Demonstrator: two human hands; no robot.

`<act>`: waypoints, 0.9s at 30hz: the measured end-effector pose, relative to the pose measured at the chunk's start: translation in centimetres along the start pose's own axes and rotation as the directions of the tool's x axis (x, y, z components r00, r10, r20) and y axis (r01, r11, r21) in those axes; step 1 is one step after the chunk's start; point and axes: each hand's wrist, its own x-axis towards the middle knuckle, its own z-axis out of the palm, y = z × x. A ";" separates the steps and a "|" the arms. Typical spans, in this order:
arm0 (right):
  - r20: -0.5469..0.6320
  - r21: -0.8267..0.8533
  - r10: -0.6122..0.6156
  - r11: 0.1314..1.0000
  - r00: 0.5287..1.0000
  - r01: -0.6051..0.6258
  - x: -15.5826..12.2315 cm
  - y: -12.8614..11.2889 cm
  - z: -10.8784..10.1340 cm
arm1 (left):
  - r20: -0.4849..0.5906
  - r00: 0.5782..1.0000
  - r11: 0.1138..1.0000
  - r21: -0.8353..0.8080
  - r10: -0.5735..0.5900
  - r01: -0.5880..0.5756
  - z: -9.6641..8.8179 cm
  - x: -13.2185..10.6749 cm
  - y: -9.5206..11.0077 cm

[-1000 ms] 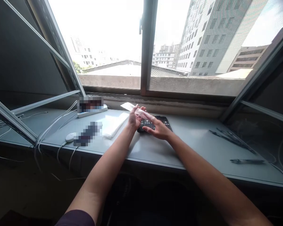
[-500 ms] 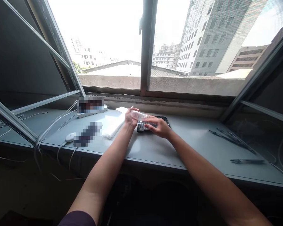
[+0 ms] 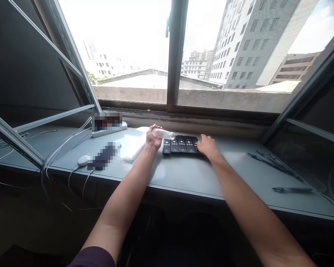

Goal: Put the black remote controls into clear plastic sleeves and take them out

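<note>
Sliding off to the right, the right hand now rests open on the far-right remote of the row of remotes, while the left hand stays closed around the clear plastic bag above the surface.

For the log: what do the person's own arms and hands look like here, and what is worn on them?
Both forearms are bare from above the elbow down. The left hand and right hand are ungloved, and no watch, ring or bracelet shows. A dark purple sleeve covers the left upper arm at the bottom edge of the head view. The right upper arm runs out of the picture, so any sleeve there is unseen.
</note>
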 end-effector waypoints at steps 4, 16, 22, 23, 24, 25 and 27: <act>0.063 -0.005 0.047 0.999 0.997 -0.047 0.3 0.0 -0.3 | 0.001 1.000 1.000 -0.007 -0.004 0.004 0.1 0.0 -0.1; 0.238 0.081 0.105 0.989 0.966 -0.127 1.7 0.3 -1.5 | -0.012 1.000 1.000 0.007 -0.010 0.011 0.5 -0.5 -0.3; 0.346 0.334 0.140 0.906 0.928 -0.261 3.3 0.6 -2.3 | -0.013 0.999 0.999 0.031 -0.040 0.040 0.5 -0.7 -0.6; 0.361 0.384 0.137 0.879 0.922 -0.281 3.5 0.8 -2.3 | -0.014 0.999 0.998 0.034 -0.046 0.047 0.5 -0.7 -0.6; 0.373 0.422 0.128 0.858 0.919 -0.291 3.7 0.9 -2.2 | -0.015 0.999 0.998 0.035 -0.050 0.051 0.5 -0.8 -0.6; 0.380 0.453 0.119 0.841 0.917 -0.296 3.8 1.1 -2.2 | -0.017 0.999 0.998 0.033 -0.051 0.051 0.4 -0.8 -0.6; 0.379 0.524 0.096 0.798 0.921 -0.299 3.7 1.6 -2.1 | -0.019 0.999 0.999 0.026 -0.046 0.046 0.4 -0.7 -0.6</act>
